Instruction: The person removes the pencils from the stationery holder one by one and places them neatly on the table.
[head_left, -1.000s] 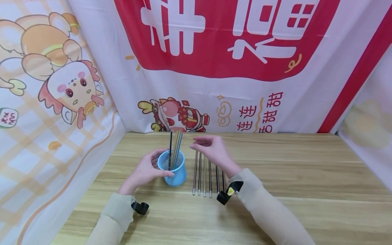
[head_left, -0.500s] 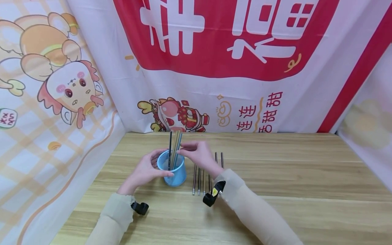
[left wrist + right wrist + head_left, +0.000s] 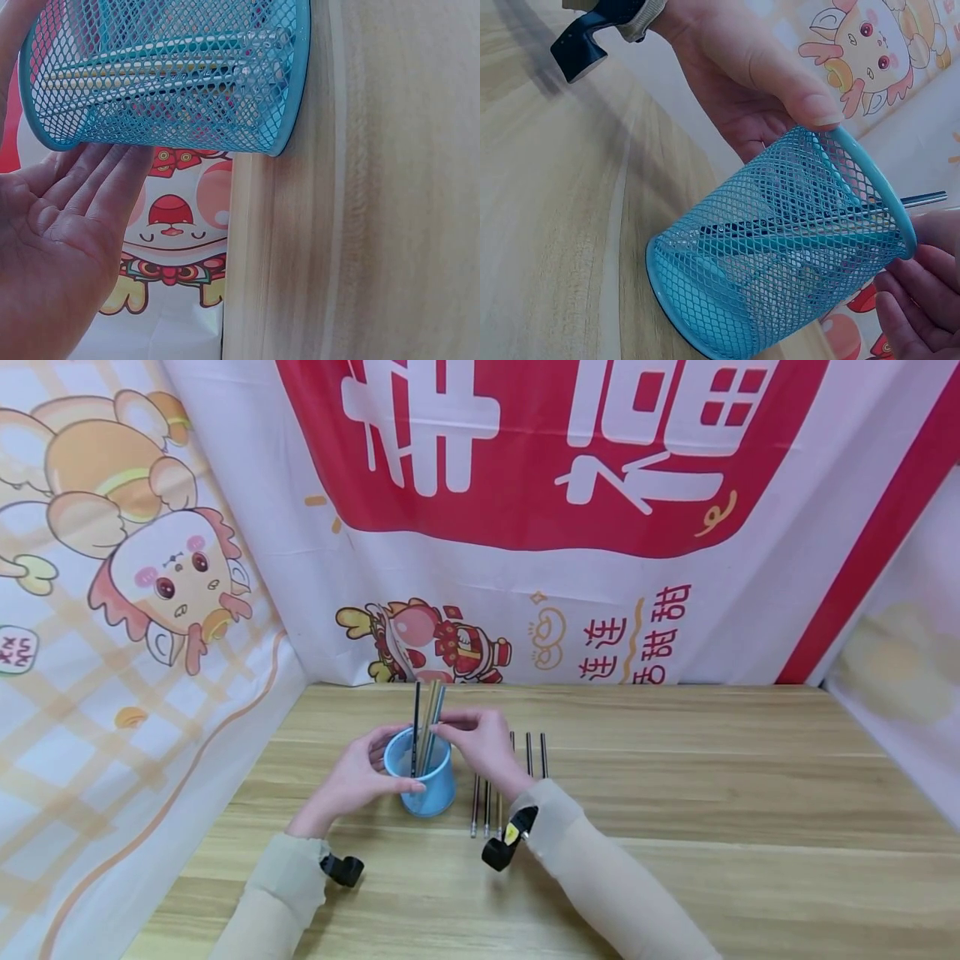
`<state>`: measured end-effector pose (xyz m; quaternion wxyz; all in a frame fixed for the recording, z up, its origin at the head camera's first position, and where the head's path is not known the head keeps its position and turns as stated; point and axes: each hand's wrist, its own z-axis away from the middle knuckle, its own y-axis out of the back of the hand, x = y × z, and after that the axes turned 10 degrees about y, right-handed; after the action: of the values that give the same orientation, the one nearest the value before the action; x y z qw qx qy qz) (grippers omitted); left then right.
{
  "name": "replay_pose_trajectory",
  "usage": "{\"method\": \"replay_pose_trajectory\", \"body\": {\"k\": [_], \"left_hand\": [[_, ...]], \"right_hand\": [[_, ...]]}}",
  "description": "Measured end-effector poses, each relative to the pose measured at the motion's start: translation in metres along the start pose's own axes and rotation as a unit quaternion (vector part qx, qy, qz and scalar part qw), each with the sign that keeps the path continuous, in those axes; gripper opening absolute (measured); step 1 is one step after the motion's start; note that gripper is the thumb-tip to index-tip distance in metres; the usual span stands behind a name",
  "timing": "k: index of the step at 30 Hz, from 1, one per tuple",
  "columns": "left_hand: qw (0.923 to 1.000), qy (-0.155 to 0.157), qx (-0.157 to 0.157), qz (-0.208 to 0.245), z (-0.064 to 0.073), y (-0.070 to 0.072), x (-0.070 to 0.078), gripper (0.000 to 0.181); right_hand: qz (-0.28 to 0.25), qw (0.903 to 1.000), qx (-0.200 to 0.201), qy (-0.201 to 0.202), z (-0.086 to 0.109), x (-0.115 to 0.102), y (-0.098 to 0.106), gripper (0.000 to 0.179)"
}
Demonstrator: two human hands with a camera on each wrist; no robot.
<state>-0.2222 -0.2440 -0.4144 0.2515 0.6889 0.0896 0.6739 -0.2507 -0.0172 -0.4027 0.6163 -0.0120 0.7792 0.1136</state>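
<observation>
My left hand (image 3: 356, 777) holds a light-blue mesh pen holder (image 3: 431, 795), thumb in front and fingers behind its rim. Several pencils lean inside the holder, among them a black pencil (image 3: 417, 710) and a blue pencil (image 3: 439, 700). At the rim's right side my right hand (image 3: 486, 745) pinches the blue pencil between thumb and fingers; the exact contact is partly hidden. In the right wrist view, a teal pencil (image 3: 832, 241) runs inside the mesh toward the fingers of that hand (image 3: 922, 300).
A row of several pencils (image 3: 543, 752) lies on the wooden table (image 3: 712, 777) right of the holder, partly covered by my right hand and wrist. Printed cloth (image 3: 465, 568) hangs behind the table and along its left side.
My right hand has moved left from above the row of pencils to the pencils in the holder, where its fingers have come together. My left hand stays on the holder.
</observation>
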Motion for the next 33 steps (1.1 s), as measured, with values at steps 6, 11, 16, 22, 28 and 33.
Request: {"method": "replay_pose_trajectory", "body": {"k": [6, 11, 16, 22, 28, 33], "left_hand": [[1.0000, 0.003, 0.002, -0.004, 0.001, 0.000, 0.000, 0.088], [1.0000, -0.002, 0.001, -0.002, 0.001, 0.000, 0.001, 0.088], [1.0000, 0.001, 0.003, -0.002, 0.001, 0.000, 0.001, 0.088], [1.0000, 0.003, 0.001, 0.001, 0.001, 0.000, 0.001, 0.088], [1.0000, 0.007, 0.005, -0.005, 0.001, 0.000, 0.002, 0.088], [0.9999, 0.010, 0.006, -0.005, 0.001, 0.000, 0.002, 0.089]], "right_hand": [[0.003, 0.9999, 0.015, 0.007, -0.001, 0.003, -0.003, 0.018], [-0.005, 0.9998, 0.021, 0.006, -0.001, 0.004, -0.004, 0.016], [-0.018, 0.9994, 0.030, 0.002, -0.001, 0.003, -0.004, 0.019], [-0.033, 0.9985, 0.044, 0.001, -0.001, 0.001, 0.000, 0.018], [-0.062, 0.9974, 0.037, 0.008, -0.002, -0.002, 0.006, 0.020], [-0.094, 0.9947, 0.034, 0.023, 0.000, -0.008, 0.013, 0.024]]}}
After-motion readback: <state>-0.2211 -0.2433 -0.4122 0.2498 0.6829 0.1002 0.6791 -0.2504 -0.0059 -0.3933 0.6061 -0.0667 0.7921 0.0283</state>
